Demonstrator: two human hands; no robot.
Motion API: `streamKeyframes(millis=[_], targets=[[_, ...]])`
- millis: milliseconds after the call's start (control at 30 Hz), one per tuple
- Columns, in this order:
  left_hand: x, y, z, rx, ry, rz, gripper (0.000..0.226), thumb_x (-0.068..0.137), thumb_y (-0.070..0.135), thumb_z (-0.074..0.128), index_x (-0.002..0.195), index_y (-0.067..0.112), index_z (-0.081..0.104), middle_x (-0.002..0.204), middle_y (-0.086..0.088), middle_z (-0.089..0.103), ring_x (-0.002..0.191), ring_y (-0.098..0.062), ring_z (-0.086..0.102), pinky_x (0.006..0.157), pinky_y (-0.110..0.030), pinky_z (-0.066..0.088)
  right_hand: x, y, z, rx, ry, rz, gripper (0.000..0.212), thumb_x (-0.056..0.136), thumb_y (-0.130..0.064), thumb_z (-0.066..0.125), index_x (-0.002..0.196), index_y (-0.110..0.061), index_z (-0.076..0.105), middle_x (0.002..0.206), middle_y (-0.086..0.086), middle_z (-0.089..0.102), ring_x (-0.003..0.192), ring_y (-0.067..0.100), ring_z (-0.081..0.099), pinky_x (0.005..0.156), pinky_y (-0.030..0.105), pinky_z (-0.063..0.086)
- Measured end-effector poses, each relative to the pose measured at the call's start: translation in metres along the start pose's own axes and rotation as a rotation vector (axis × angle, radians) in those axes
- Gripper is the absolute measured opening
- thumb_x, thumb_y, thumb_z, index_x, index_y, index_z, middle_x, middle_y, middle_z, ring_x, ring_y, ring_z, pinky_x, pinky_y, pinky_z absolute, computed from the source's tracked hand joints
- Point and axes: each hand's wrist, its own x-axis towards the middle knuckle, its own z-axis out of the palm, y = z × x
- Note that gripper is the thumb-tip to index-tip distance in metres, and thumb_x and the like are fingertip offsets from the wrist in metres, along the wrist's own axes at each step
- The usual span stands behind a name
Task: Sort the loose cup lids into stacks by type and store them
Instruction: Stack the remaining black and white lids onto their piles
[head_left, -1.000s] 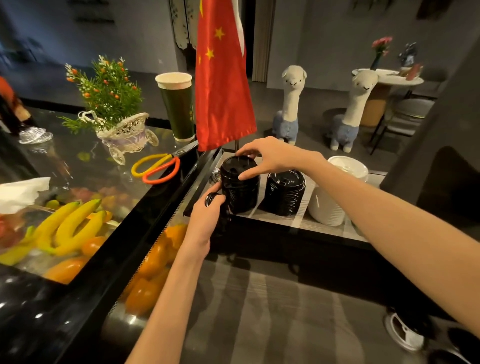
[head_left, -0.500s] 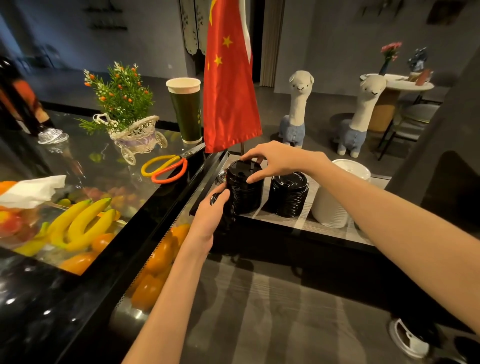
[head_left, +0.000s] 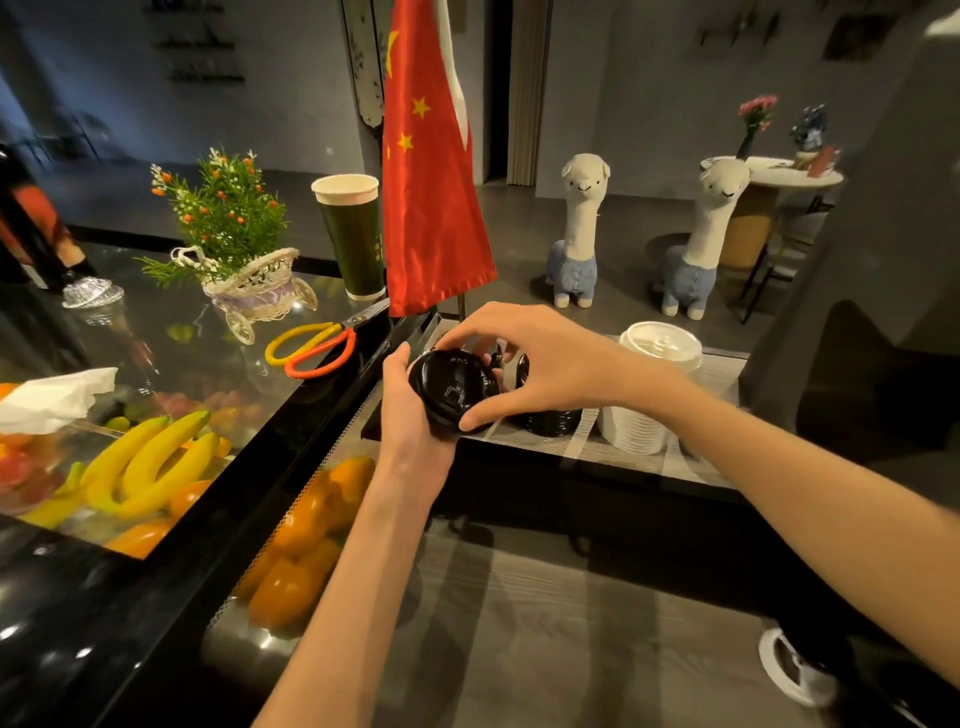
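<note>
On the glass counter (head_left: 171, 353) at far left lie the scissors (head_left: 317, 345), well clear of the work. The left hand (head_left: 410, 410) cups the side and underside of a stack of black lids (head_left: 453, 391), tilted so its top faces the camera, at the left end of the ribbed tray (head_left: 587, 441). The right hand (head_left: 540, 364) pinches the same stack, fingers over the far rim and thumb on the near edge. Just beside it a second black stack (head_left: 550, 418) stands, then a white lid stack (head_left: 644, 395). To finish well, the person should probably square the rims with both hands, level the stack, then seat it upright beside its matching neighbour without knocking it.
</note>
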Motion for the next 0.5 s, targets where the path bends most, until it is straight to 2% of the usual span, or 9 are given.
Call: streamKeyframes(millis=[67, 133, 233, 267, 333, 400, 500], targets=[[-0.003, 0.002, 0.018, 0.013, -0.014, 0.0, 0.048, 0.107, 0.048, 0.035, 0.103, 0.019, 0.072, 0.092, -0.006, 0.081, 0.094, -0.022, 0.076, 0.083, -0.041, 0.059, -0.004, -0.001, -0.01, -0.034, 0.019, 0.014, 0.068, 0.079, -0.052, 0.085, 0.137, -0.024, 0.061, 0.129, -0.012, 0.062, 0.119, 0.001, 0.057, 0.102, 0.02, 0.047], [0.0, 0.006, 0.032, 0.004, -0.033, 0.018, 0.048, 0.107, 0.049, 0.034, 0.104, 0.018, 0.07, 0.092, -0.006, 0.081, 0.092, -0.021, 0.077, 0.082, -0.041, 0.06, -0.005, 0.0, -0.023, -0.05, 0.016, 0.031, 0.067, 0.081, -0.05, 0.084, 0.137, -0.022, 0.061, 0.129, -0.011, 0.064, 0.118, 0.001, 0.058, 0.101, 0.018, 0.048], [0.006, 0.004, 0.042, 0.072, -0.02, 0.04, 0.052, 0.108, 0.052, 0.03, 0.111, 0.016, 0.068, 0.11, -0.013, 0.077, 0.106, -0.028, 0.073, 0.095, -0.051, 0.058, -0.001, 0.014, -0.05, -0.079, 0.007, 0.08, 0.063, 0.083, -0.046, 0.084, 0.137, -0.02, 0.062, 0.125, -0.011, 0.067, 0.108, -0.005, 0.061, 0.091, 0.007, 0.046], [0.008, -0.002, 0.04, 0.129, -0.014, 0.058, 0.053, 0.109, 0.05, 0.029, 0.113, 0.012, 0.067, 0.114, -0.016, 0.075, 0.11, -0.03, 0.072, 0.097, -0.051, 0.058, 0.001, 0.023, -0.06, -0.101, 0.005, 0.116, 0.064, 0.083, -0.045, 0.084, 0.137, -0.02, 0.061, 0.125, -0.01, 0.068, 0.105, -0.006, 0.061, 0.088, 0.003, 0.044], [0.01, -0.017, 0.034, 0.283, -0.011, 0.088, 0.052, 0.111, 0.042, 0.028, 0.117, 0.008, 0.066, 0.114, -0.014, 0.075, 0.111, -0.027, 0.071, 0.097, -0.041, 0.058, 0.005, 0.045, -0.076, -0.183, -0.034, 0.215, 0.07, 0.082, -0.045, 0.084, 0.141, -0.02, 0.058, 0.131, -0.005, 0.067, 0.105, -0.002, 0.06, 0.082, -0.002, 0.04], [0.008, -0.035, 0.027, 0.423, -0.015, 0.094, 0.048, 0.112, 0.037, 0.028, 0.125, 0.009, 0.065, 0.117, -0.007, 0.074, 0.115, -0.02, 0.069, 0.102, -0.033, 0.053, 0.007, 0.068, -0.078, -0.245, -0.132, 0.295, 0.074, 0.081, -0.044, 0.085, 0.144, -0.019, 0.055, 0.136, -0.001, 0.065, 0.111, 0.004, 0.058, 0.082, 0.0, 0.038], [0.011, -0.061, 0.019, 0.535, -0.034, 0.084, 0.044, 0.112, 0.035, 0.03, 0.142, 0.017, 0.056, 0.138, 0.001, 0.063, 0.131, -0.014, 0.056, 0.113, -0.032, 0.041, 0.01, 0.087, -0.065, -0.268, -0.274, 0.36, 0.075, 0.081, -0.043, 0.086, 0.145, -0.02, 0.053, 0.139, -0.002, 0.062, 0.113, 0.005, 0.056, 0.089, 0.01, 0.042]])
